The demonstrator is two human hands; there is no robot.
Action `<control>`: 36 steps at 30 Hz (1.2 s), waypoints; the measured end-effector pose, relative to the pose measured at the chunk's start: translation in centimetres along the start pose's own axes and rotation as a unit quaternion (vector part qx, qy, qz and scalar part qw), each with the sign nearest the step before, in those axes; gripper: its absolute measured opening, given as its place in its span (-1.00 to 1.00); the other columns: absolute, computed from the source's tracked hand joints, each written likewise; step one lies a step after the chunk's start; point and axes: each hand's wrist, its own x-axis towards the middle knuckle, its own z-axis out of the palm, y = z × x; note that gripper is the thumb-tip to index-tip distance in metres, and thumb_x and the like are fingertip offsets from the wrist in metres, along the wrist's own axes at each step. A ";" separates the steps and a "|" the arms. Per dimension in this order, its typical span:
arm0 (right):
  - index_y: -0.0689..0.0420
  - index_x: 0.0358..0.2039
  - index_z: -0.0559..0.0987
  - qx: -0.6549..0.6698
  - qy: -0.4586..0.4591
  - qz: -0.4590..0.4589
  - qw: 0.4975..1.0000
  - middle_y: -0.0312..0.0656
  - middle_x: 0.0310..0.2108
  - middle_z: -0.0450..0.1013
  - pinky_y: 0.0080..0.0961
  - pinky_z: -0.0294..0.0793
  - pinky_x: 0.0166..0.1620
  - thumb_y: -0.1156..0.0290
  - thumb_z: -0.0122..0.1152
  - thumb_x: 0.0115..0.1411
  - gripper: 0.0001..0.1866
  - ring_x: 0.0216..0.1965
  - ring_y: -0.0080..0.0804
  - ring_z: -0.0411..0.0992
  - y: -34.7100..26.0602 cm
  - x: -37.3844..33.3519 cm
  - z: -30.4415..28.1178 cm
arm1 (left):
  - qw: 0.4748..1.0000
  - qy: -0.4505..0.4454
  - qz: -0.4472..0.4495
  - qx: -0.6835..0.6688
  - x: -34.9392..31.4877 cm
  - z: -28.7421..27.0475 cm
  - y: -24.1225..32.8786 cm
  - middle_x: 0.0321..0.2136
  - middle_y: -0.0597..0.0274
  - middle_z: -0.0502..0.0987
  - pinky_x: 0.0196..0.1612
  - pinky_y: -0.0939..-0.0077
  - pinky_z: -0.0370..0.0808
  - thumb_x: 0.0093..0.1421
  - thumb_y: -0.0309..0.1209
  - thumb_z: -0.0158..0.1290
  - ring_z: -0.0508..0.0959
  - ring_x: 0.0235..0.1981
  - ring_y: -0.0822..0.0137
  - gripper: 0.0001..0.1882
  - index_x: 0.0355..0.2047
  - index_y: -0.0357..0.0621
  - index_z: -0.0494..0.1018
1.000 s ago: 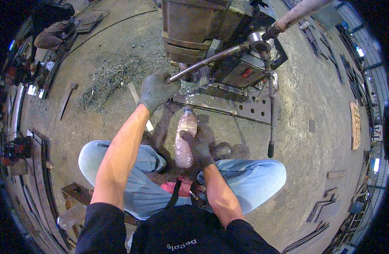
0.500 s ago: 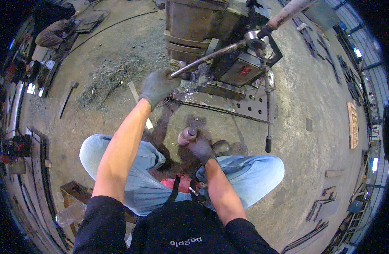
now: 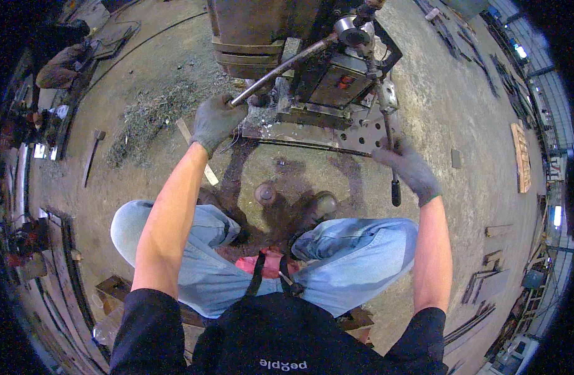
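My left hand (image 3: 218, 123), in a dark grey work glove, is closed around the lower end of a long metal lever bar (image 3: 281, 69). That bar slopes up to a round steel hub (image 3: 351, 31) on a heavy machine (image 3: 337, 84). At the machine's right side, my gloved right hand (image 3: 412, 167) is at a thin upright lever with a black handle grip (image 3: 396, 192). Its fingers are stretched leftward across the rod above the grip, not wrapped around it. A small brownish bottle (image 3: 265, 194) stands on the floor between my feet, apart from both hands.
Metal shavings (image 3: 152, 119) lie heaped left of the machine. A hammer (image 3: 93, 156) and a pale flat strip (image 3: 196, 150) rest on the floor. The machine's base plate (image 3: 299, 134) has a row of holes. A wooden pallet (image 3: 520, 157) is at far right; a crouching person (image 3: 62, 65) is at upper left.
My right hand has let go of the bottle, now standing on the floor, and moved up and right to the black-gripped lever. My left hand keeps hold of the bar.
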 end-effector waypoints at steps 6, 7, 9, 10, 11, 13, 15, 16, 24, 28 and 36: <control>0.09 -0.37 0.51 0.139 -0.165 0.137 0.967 -0.30 -0.66 0.40 -0.49 0.27 -0.61 0.05 0.22 0.16 -0.66 -0.66 -0.55 0.33 -0.7 -1.8 0.0 | 0.999 0.050 -0.005 0.008 -0.1 0.3 -0.3 -0.57 -0.06 0.57 -0.34 0.18 0.50 0.01 -0.04 0.16 0.62 -0.47 0.03 -0.58 -0.38 -0.17 0.60; 0.09 -0.38 0.50 0.143 -0.158 0.158 0.964 -0.31 -0.68 0.38 -0.48 0.25 -0.64 0.05 0.21 0.17 -0.66 -0.69 -0.55 0.31 -0.5 -1.9 -0.1 | 0.999 0.044 -0.019 0.023 -0.1 0.3 0.0 -0.57 -0.06 0.57 -0.34 0.18 0.49 0.01 -0.04 0.16 0.63 -0.47 0.03 -0.58 -0.38 -0.18 0.60; 0.08 -0.38 0.49 0.135 -0.155 0.168 0.964 -0.34 -0.70 0.35 -0.51 0.19 -0.69 0.05 0.21 0.18 -0.67 -0.74 -0.56 0.28 -0.1 -2.1 -0.2 | 0.999 0.053 -0.001 -0.006 -0.4 0.6 0.0 -0.57 -0.05 0.57 -0.35 0.20 0.49 0.01 -0.05 0.16 0.62 -0.48 0.04 -0.58 -0.39 -0.19 0.60; 0.08 -0.38 0.49 0.130 -0.152 0.170 0.965 -0.34 -0.70 0.34 -0.52 0.19 -0.68 0.04 0.22 0.18 -0.66 -0.73 -0.57 0.29 0.0 -2.1 -0.3 | 0.998 0.058 0.007 -0.020 -0.6 0.7 0.1 -0.57 -0.05 0.57 -0.35 0.20 0.49 0.01 -0.05 0.15 0.62 -0.49 0.05 -0.59 -0.39 -0.19 0.60; 0.08 -0.38 0.49 0.125 -0.149 0.169 0.966 -0.34 -0.70 0.34 -0.52 0.19 -0.68 0.04 0.22 0.18 -0.66 -0.73 -0.57 0.29 0.0 -2.0 -0.3 | 0.998 0.056 0.001 -0.017 -0.6 0.8 0.2 -0.58 -0.05 0.57 -0.35 0.21 0.49 0.01 -0.05 0.15 0.62 -0.49 0.06 -0.59 -0.40 -0.19 0.60; 0.08 -0.37 0.49 0.132 -0.143 0.168 0.966 -0.34 -0.71 0.34 -0.52 0.19 -0.69 0.04 0.23 0.18 -0.65 -0.73 -0.57 0.29 0.2 -2.1 -0.3 | 0.998 0.054 -0.012 -0.010 -0.6 0.9 0.4 -0.59 -0.05 0.57 -0.35 0.22 0.50 0.02 -0.06 0.14 0.62 -0.49 0.07 -0.60 -0.42 -0.20 0.59; 0.08 -0.38 0.50 0.122 -0.136 0.174 0.968 -0.34 -0.71 0.33 -0.49 0.20 -0.67 0.01 0.23 0.18 -0.63 -0.72 -0.57 0.29 0.1 -2.2 -0.5 | 0.999 0.050 -0.008 0.000 -0.5 1.1 0.1 -0.60 -0.04 0.56 -0.36 0.22 0.49 0.02 -0.07 0.14 0.62 -0.50 0.09 -0.61 -0.44 -0.20 0.58; 0.08 -0.39 0.50 0.110 -0.134 0.181 0.968 -0.34 -0.71 0.33 -0.47 0.22 -0.65 -0.02 0.22 0.19 -0.61 -0.71 -0.55 0.28 -0.2 -2.3 -0.6 | 0.999 0.049 -0.006 0.005 -0.4 1.2 -0.1 -0.61 -0.04 0.56 -0.36 0.23 0.49 0.03 -0.07 0.15 0.62 -0.51 0.11 -0.61 -0.45 -0.20 0.58; 0.05 -0.34 0.50 0.089 -0.125 0.192 0.969 -0.35 -0.70 0.33 -0.45 0.23 -0.63 -0.10 0.21 0.18 -0.57 -0.70 -0.54 0.27 -0.5 -2.3 -0.9 | 0.998 0.056 0.005 -0.006 -0.3 1.5 -0.2 -0.64 -0.06 0.53 -0.38 0.18 0.47 0.00 -0.04 0.14 0.61 -0.52 0.04 -0.59 -0.50 -0.20 0.57; 0.03 -0.28 0.50 0.084 -0.126 0.197 0.969 -0.35 -0.69 0.34 -0.46 0.23 -0.64 -0.09 0.22 0.18 -0.58 -0.70 -0.55 0.27 -0.4 -2.5 -1.0 | 0.999 0.054 -0.001 0.003 -0.7 1.3 0.8 -0.63 -0.09 0.53 -0.38 0.16 0.47 -0.01 -0.04 0.14 0.60 -0.52 0.02 -0.58 -0.50 -0.21 0.56; 0.14 -0.26 0.54 0.105 -0.094 0.198 0.970 -0.35 -0.71 0.32 -0.52 0.14 -0.69 -0.02 0.24 0.15 -0.56 -0.73 -0.57 0.28 -1.4 -3.0 -1.3 | 0.998 0.051 0.018 -0.030 -0.1 2.2 -0.6 -0.63 -0.09 0.51 -0.38 0.16 0.45 0.00 -0.03 0.14 0.57 -0.54 0.02 -0.57 -0.47 -0.23 0.55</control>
